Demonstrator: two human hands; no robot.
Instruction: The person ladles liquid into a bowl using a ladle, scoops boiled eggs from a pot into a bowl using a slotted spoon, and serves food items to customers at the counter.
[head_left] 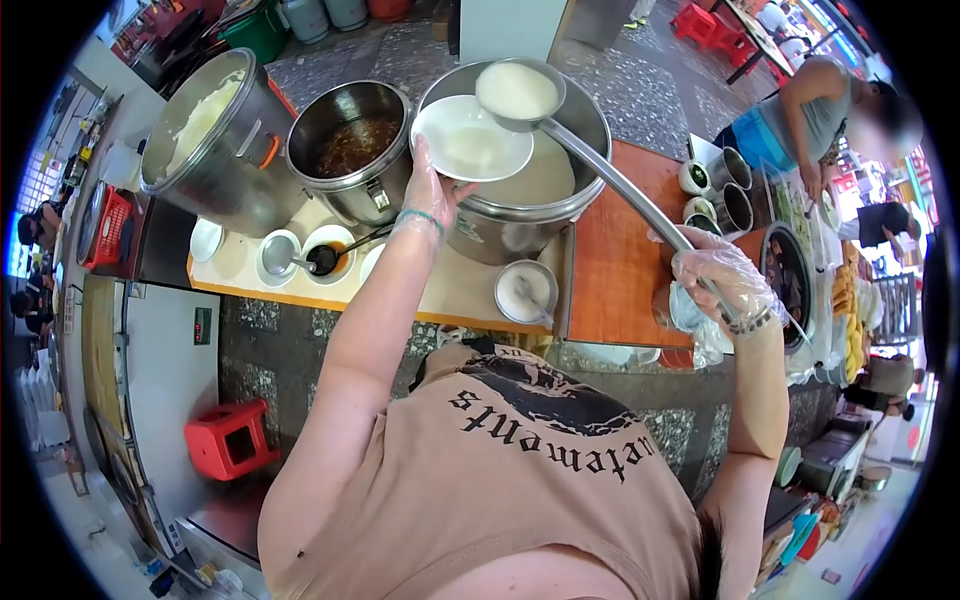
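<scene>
My left hand (430,192), in a clear plastic glove, grips the edge of a white bowl (447,122) tilted over a large steel pot (592,118). A little pale liquid lies in the bowl. My right hand (728,268), also gloved, is closed around the long handle of a steel ladle (630,182). The ladle's cup, full of creamy white liquid, hangs over the pot's far side, just beyond the bowl's rim. More pale liquid fills the pot below.
Left of the pot stand a pot of brown broth (352,140) and a tall steel barrel (215,170). Small bowls (278,258) and a steel bowl (525,290) sit along the counter. Another person (815,110) stands at the right. A red stool (232,440) is on the floor.
</scene>
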